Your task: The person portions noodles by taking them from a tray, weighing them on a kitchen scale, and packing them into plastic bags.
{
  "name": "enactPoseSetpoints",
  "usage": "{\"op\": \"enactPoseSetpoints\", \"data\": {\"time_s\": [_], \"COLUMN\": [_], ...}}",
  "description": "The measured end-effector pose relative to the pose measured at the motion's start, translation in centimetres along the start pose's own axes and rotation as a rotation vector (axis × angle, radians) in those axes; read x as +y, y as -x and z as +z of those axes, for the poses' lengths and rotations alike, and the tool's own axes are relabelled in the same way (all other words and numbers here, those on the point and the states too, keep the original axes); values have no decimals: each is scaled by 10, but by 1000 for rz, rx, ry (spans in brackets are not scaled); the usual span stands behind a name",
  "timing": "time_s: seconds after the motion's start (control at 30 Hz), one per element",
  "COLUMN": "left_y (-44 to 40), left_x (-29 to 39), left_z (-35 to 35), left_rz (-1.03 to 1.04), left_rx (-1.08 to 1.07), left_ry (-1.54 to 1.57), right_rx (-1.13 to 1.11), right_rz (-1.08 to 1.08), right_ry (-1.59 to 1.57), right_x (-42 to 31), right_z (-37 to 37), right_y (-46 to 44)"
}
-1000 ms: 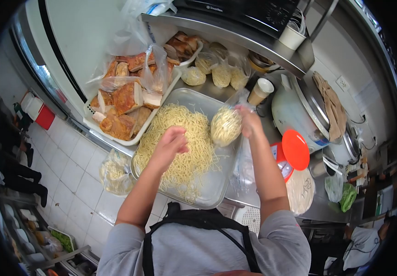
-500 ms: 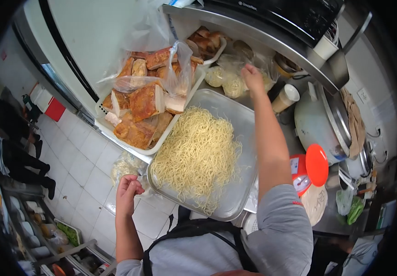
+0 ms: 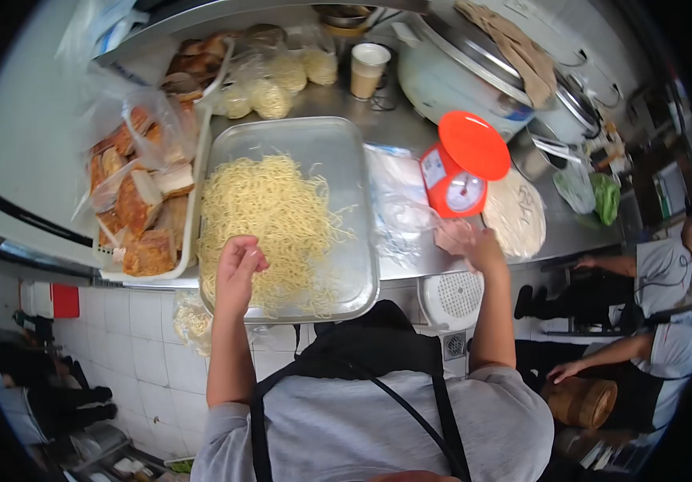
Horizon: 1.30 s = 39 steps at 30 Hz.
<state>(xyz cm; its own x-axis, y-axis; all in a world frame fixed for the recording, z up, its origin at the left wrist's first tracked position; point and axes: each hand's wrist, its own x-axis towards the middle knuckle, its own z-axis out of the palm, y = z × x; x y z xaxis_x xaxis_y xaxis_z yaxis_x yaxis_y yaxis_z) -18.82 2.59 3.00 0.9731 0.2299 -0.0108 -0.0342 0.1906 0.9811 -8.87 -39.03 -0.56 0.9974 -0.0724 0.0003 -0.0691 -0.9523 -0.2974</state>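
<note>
A metal tray (image 3: 346, 265) holds a heap of thin yellow noodles (image 3: 270, 217). Over the front left of the heap is my left hand (image 3: 238, 269), its fingers curled in and nothing visible in them. My right hand (image 3: 486, 251) is at the counter's front edge, fingers closed at a small pink crumpled thing (image 3: 454, 235), whose kind I cannot make out. Just behind that hand stands a red kitchen scale (image 3: 450, 185) with a dial and a round red pan. Clear plastic bags (image 3: 400, 205) lie between tray and scale.
Left of the tray is a white bin (image 3: 191, 249) of roasted meat chunks (image 3: 139, 197). Behind stand bagged noodle portions (image 3: 270, 98), a paper cup (image 3: 368, 71) and a large lidded pot (image 3: 458, 76). A wrapped pale round (image 3: 516, 217) lies right. Co-workers are at both sides.
My right hand has come from the bagged noodle portions at the back to the pink thing before the scale. My view has turned right, and my left hand is now over the noodles.
</note>
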Motion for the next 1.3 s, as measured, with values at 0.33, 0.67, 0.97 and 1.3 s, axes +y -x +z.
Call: {"op": "enactPoseSetpoints", "data": {"time_s": [0.33,0.67,0.97,1.3], "left_y": [-45,-62,-71,-53], "left_x": [-41,-35,15,44], "left_z": [149,198,195,188], "left_rz": [419,631,241,822], "left_rx": [-281,-343,-58,286], "left_ry": [-722,-1028,-246,-1094], "right_rx": [230,298,-307,-616], "right_rz": [-95,-743,-440,-409], "right_ry": [32,-276,-1339,-1401], "right_x": [21,-87,-110,-145], "right_z": [31,-19,-92,-73], "right_y": [11,-20,-50,-24]}}
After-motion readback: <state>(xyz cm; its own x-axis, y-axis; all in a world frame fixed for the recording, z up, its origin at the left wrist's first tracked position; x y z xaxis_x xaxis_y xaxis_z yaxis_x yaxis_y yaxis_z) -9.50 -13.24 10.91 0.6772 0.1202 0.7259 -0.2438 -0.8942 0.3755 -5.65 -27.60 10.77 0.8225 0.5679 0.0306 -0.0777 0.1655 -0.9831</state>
